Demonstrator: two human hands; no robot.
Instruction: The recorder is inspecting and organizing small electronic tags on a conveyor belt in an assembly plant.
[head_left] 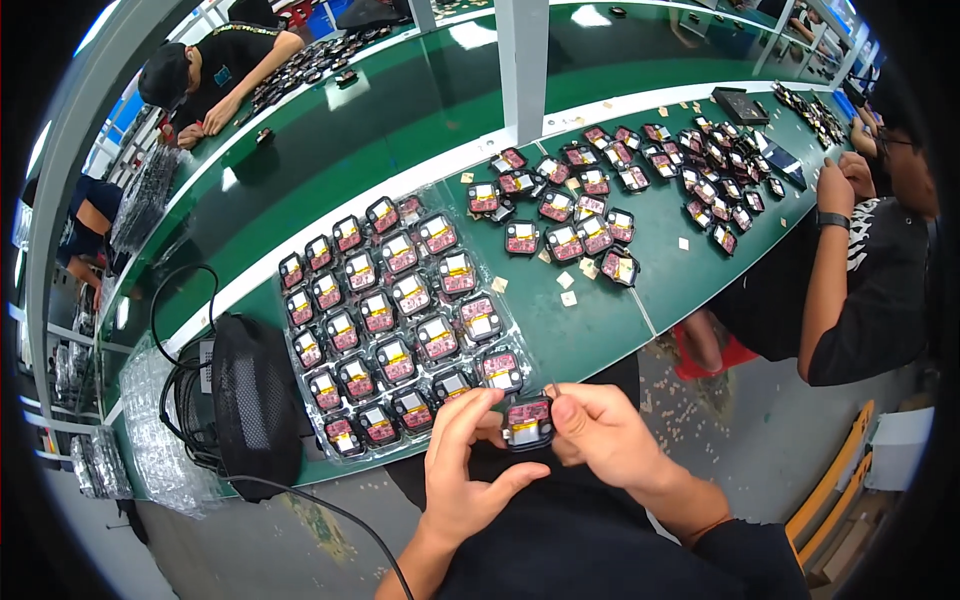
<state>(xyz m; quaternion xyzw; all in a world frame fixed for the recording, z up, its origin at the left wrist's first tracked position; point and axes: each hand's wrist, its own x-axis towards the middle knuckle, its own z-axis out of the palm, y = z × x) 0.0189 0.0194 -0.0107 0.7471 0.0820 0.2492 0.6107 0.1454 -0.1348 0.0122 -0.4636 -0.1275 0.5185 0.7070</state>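
In front of my body is a small black square-cased device (528,424) with a pink circuit board and a silver block inside. My right hand (610,432) is closed on its right edge, thumb and fingers pinched at the upper corner. Around its left side curves my left hand (470,455), fingers bent beside the case and thumb stretched out below it, apart from it. Whether the left fingertips bear any of its weight is hard to see. Just beyond my hands lies a clear plastic tray (528,352) with rows of similar devices, many showing yellow strips.
Loose devices (565,242) lie heaped to the right, among small pale squares (568,298). A black mesh bag (255,400), a cable (340,512) and stacked clear trays (165,420) are at left. Co-workers sit at right (860,280) and far left (225,80). A white post (523,70) rises ahead.
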